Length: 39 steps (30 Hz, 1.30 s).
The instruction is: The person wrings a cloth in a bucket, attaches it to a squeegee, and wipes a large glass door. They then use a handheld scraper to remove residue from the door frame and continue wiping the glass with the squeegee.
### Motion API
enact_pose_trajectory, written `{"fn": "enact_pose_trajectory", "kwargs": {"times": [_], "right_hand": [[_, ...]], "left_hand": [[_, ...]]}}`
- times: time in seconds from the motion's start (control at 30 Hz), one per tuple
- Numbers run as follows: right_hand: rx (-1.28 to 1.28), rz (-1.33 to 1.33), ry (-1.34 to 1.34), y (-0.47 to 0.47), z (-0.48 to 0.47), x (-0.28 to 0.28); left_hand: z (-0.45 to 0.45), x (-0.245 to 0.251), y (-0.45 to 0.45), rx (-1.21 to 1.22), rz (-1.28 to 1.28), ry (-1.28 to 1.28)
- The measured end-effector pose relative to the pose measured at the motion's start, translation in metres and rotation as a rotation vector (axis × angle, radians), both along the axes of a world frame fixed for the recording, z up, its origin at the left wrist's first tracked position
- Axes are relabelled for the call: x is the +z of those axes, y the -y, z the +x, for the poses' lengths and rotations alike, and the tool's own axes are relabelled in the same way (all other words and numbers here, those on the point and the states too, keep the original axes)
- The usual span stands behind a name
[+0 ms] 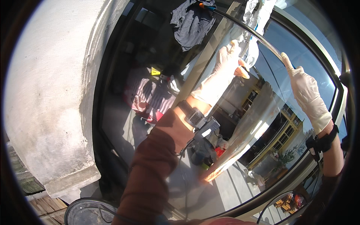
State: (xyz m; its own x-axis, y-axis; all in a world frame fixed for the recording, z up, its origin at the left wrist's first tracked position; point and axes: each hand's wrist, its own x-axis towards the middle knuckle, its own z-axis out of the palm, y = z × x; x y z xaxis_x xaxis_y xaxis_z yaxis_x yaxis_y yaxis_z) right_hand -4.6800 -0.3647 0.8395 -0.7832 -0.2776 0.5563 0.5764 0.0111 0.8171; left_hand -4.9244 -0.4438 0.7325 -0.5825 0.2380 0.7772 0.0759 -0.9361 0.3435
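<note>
Both my hands wear pale rubber gloves and are raised before a large glass pane (270,42) in a dark frame. My right hand (305,90) is closed around a slim pole (253,32), its index finger stretched along the shaft. This pole slants up to the left and ends in an orange and blue tip (206,7). My left hand (229,60) is against a white crumpled cloth (253,42) with a blue edge, below the pole. Strong sunlight bleaches the glove, so its grip on the cloth is unclear.
A rough pale wall pillar (53,84) rises at the left. At lower left is a round dark-rimmed container (87,211). Through or on the glass appear a grey cloth (194,28), a striped fabric item (154,95) and reflected buildings (287,132). A cable hangs near my left wrist.
</note>
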Motion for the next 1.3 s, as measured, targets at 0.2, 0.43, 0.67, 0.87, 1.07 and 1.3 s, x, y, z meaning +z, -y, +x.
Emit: {"fn": "enact_pose_trajectory", "kwargs": {"times": [0.2,0.43,0.67,0.87,1.07,1.3], "right_hand": [[0.177,-0.030,0.082,0.026,-0.086,0.027],[0.385,-0.071,0.146,0.075,-0.226,0.042],[0.470,-0.230,0.175,0.122,-0.341,0.047],[0.471,-0.365,0.147,0.151,-0.411,0.043],[0.522,-0.404,0.151,0.149,-0.437,0.049],[0.614,-0.594,0.173,0.137,-0.451,0.051]], "left_hand": [[0.003,-0.174,0.054,0.077,-0.138,0.137],[0.034,-0.299,0.074,-0.119,0.043,0.533],[0.033,-0.359,0.085,-0.024,0.066,0.720],[0.017,-0.371,0.142,0.485,0.181,0.782],[-0.014,-0.366,0.225,0.936,0.281,0.755],[-0.022,-0.378,0.241,0.817,0.359,0.670]]}}
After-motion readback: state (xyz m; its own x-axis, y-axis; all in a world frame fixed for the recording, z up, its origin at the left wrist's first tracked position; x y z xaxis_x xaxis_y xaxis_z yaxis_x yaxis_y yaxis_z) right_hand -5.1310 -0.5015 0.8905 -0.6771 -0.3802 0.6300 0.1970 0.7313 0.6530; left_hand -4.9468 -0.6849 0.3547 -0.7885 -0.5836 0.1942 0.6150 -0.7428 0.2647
